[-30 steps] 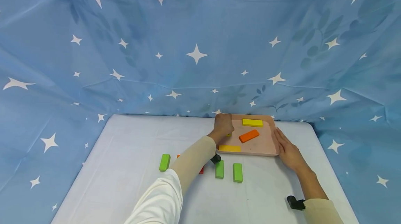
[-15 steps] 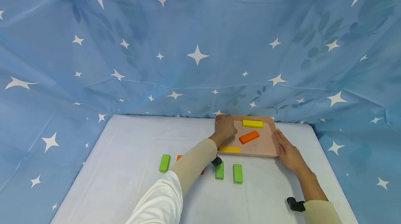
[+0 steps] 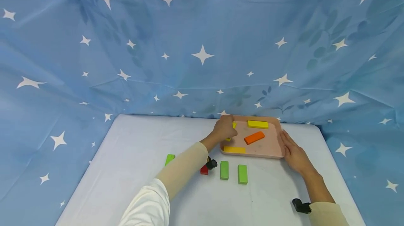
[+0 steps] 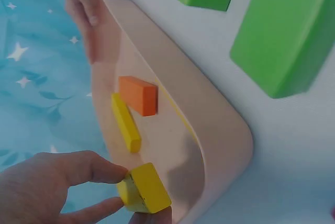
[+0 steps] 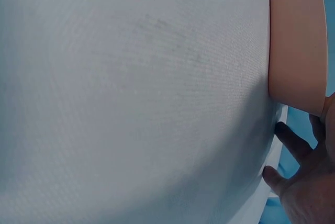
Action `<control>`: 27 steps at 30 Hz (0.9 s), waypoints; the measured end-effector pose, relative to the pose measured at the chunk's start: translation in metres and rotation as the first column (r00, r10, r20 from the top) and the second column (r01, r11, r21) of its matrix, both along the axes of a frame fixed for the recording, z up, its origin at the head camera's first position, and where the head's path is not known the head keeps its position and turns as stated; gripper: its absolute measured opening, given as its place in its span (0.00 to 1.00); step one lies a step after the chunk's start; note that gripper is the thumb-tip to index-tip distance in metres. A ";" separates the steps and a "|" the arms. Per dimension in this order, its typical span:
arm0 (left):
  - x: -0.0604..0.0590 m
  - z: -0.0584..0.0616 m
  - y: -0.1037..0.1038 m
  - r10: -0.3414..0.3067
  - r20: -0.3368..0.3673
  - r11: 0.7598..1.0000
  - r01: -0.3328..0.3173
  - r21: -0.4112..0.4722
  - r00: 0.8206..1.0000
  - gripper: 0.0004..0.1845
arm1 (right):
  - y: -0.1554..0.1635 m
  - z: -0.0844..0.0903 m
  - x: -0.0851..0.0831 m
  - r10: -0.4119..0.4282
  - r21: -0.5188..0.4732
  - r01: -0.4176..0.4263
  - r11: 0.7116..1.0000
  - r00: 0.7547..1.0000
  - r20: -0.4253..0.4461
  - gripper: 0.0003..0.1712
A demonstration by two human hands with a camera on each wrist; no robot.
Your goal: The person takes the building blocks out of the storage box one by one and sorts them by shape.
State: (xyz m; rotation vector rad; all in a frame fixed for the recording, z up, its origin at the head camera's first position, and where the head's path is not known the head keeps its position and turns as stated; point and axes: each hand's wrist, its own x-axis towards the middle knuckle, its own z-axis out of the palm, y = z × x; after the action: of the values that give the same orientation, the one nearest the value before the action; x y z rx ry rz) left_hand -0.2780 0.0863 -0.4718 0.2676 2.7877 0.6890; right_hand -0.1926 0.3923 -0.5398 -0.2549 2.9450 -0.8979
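A small yellow rectangular wooden block (image 4: 144, 188) is pinched between thumb and fingertips of the left hand (image 3: 224, 127), held just above the near-left corner of the shallow pink square plastic tray (image 3: 277, 148). In the left wrist view the block is seen tilted, with only its end faces gripped. The right hand (image 3: 293, 152) is laid flat, fingers straight and holding nothing, against the tray's right rim; in the right wrist view only fingertips at the rim are seen.

Inside the tray, an orange rectangular block (image 3: 254, 137) lies at an angle mid-tray, a long yellow block (image 3: 257, 124) along the far side, and another yellow block (image 3: 234, 149) along the near wall. On the white cloth-covered table (image 3: 142, 155) in front of the tray, two green blocks (image 3: 233, 172) lie side by side, a third green block (image 3: 169, 159) is partly hidden by the left forearm, and a small red block (image 3: 204, 170) shows beside the wrist camera.

Risks, as judged: the pinch is shallow, so the block could slip and bounce off the rim onto the table. The orange block could be knocked if the held block is dropped from a height. The tray could skid on the smooth cloth if the right hand's bracing is eased. The green blocks could be swept by the left sleeve.
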 end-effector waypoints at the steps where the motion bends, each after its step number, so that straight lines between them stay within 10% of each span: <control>1: 0.002 0.002 -0.004 -0.008 0.005 1.000 0.008 0.004 1.000 0.28 | 0.000 0.000 0.000 0.002 0.001 -0.002 1.000 1.000 0.003 0.31; 12: 0.037 0.027 -0.051 0.003 0.125 0.999 -0.010 0.052 0.992 0.29 | -0.001 0.000 -0.001 0.012 -0.007 -0.012 1.000 1.000 0.000 0.31; 27: 0.113 0.036 -0.113 -0.010 0.215 0.999 0.002 0.037 0.977 0.28 | -0.001 0.002 0.001 0.034 -0.029 -0.035 0.999 0.999 -0.009 0.31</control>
State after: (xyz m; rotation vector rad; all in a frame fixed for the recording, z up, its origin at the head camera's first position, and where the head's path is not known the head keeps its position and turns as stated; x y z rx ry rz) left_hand -0.1649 -0.0267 -0.4360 0.1950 2.5702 0.7219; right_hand -0.1917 0.3910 -0.5378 -0.3110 2.9275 -0.9387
